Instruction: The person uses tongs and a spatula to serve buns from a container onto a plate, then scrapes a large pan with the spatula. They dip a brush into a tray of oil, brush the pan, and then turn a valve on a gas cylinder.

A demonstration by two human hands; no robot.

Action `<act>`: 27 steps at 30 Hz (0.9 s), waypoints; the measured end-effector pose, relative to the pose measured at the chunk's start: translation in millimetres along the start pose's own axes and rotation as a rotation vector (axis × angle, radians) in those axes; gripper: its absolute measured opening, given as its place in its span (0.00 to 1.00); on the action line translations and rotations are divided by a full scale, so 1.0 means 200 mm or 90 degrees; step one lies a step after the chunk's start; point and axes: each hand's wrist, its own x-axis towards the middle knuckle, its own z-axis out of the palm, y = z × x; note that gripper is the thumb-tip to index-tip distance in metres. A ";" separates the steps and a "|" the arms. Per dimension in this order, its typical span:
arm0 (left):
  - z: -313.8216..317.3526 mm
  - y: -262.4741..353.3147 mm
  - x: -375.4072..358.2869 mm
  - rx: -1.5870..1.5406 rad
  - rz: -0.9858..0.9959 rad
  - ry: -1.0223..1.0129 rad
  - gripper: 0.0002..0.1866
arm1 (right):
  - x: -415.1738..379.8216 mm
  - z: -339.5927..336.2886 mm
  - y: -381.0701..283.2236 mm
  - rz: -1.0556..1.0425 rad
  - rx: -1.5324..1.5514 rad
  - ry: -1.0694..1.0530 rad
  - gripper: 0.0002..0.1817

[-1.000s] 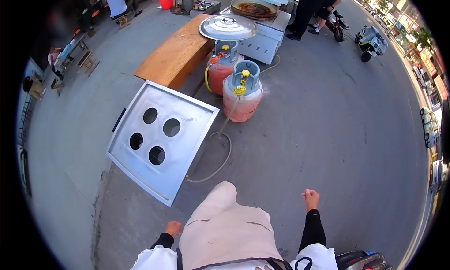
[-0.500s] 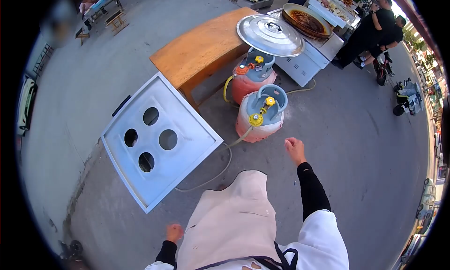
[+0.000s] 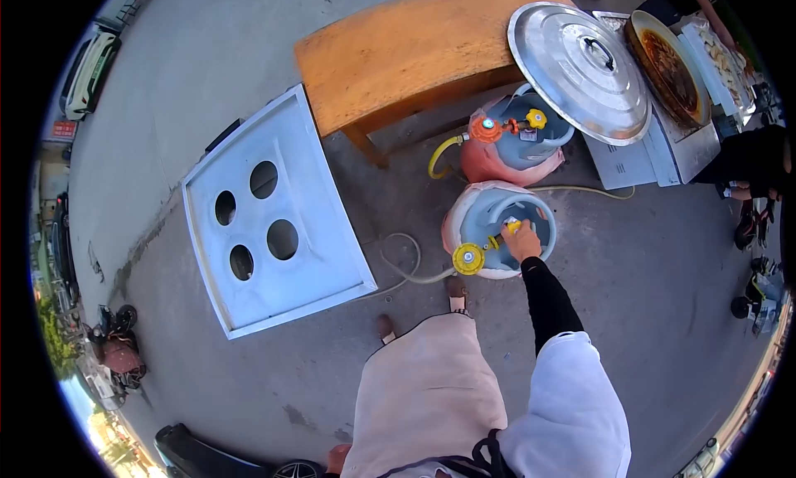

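Observation:
My right hand point(image 3: 521, 242) is closed round the yellow valve knob point(image 3: 514, 227) on top of the nearer gas cylinder point(image 3: 474, 215). Beside it on the same cylinder sits a yellow regulator point(image 3: 468, 259), from which a pale hose point(image 3: 431, 278) runs left. My left hand point(image 3: 338, 457) hangs low by the apron's left edge, mostly cut off, its fingers not distinguishable. Just behind stands a second cylinder point(image 3: 497, 164) with an orange regulator point(image 3: 486, 130) and its own yellow knob point(image 3: 536, 118).
A white metal stove top point(image 3: 319, 266) with several round holes stands at left. Behind are a wooden table point(image 3: 398, 51), a large metal lid point(image 3: 572, 72) and a pan of dark red food point(image 3: 667, 67). People in dark clothes are at right; a car point(image 3: 203, 453) is at lower left.
My right hand has reached forward from beside the nearer cylinder onto its valve knob. The view has turned and come closer to the cylinders. My left hand is now mostly out of view.

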 end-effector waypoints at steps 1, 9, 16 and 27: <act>0.06 0.02 -0.03 0.014 0.041 0.010 0.10 | 0.00 -0.01 0.01 -0.061 -0.028 0.004 0.33; 0.17 0.36 -0.07 -0.214 -0.271 0.028 0.11 | 0.05 -0.11 0.06 -0.288 -0.156 -0.006 0.26; 0.00 0.70 0.01 -0.444 -0.298 0.058 0.12 | 0.12 -0.20 0.06 -0.582 -0.346 -0.064 0.24; 0.14 0.69 0.05 -0.328 -0.237 0.029 0.14 | -0.21 -0.11 0.04 -0.703 -0.256 0.071 0.25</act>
